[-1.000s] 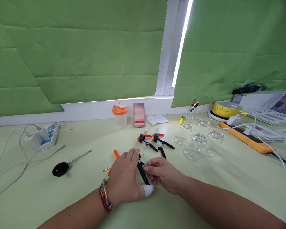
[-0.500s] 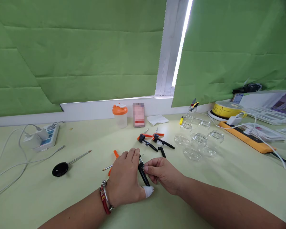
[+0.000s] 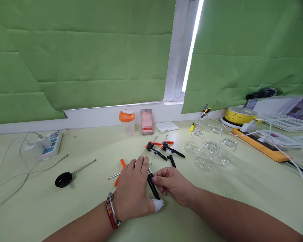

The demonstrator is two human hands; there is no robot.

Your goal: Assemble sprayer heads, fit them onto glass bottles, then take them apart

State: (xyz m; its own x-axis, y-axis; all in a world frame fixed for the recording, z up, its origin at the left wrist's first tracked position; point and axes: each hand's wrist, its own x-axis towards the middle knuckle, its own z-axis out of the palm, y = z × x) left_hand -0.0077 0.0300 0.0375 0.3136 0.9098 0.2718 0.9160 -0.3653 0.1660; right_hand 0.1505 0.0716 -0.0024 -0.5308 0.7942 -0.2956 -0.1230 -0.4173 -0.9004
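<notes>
Slippage could skew the slim black plastic handle (image 3: 154, 188) the left hand (image 3: 134, 191) grasps, should the pinching right hand (image 3: 173, 185) loosen.

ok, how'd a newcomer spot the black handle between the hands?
On the pale green table, find the left hand with the white-wrapped thumb. The black handle slants between it and the right hand; its two lookalikes lie farther back, away from both hands.
</notes>
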